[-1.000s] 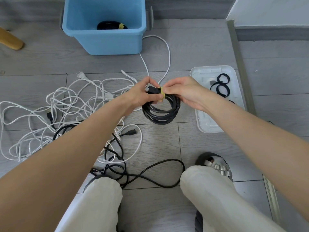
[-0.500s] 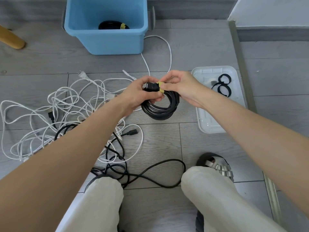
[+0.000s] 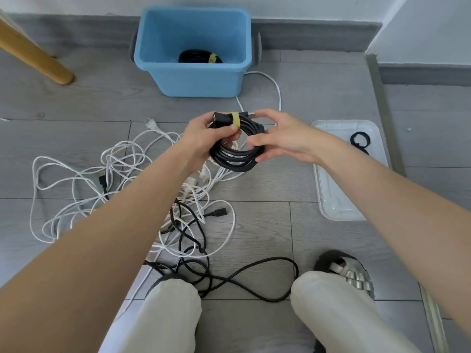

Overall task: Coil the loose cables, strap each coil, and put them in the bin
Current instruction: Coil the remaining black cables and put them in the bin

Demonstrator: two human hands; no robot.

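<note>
Left hand (image 3: 204, 138) grips strapped black coil (image 3: 237, 151), right hand (image 3: 283, 136) seemingly touching

Blue bin (image 3: 196, 77); black coil (image 3: 237, 154) w/ yellow strap (image 3: 235, 120). Loose cables: white (image 3: 84, 189) & black (image 3: 229, 278). Clear tray (image 3: 339, 210), black straps (image 3: 359, 140). Grey wood-grain floor (image 3: 331, 98). Off-white trousers (image 3: 168, 317), silver sandal (image 3: 354, 276).

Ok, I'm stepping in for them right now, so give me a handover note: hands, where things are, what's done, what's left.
Left hand grips the black coil by its yellow strap. Right hand rests open-fingered against the coil's right side.
Done: one strapped black coil lies in the blue bin; the held coil is strapped.
Left: bin this coil, then coil the white cables and black cable on the floor. Black straps are in the clear tray.
</note>
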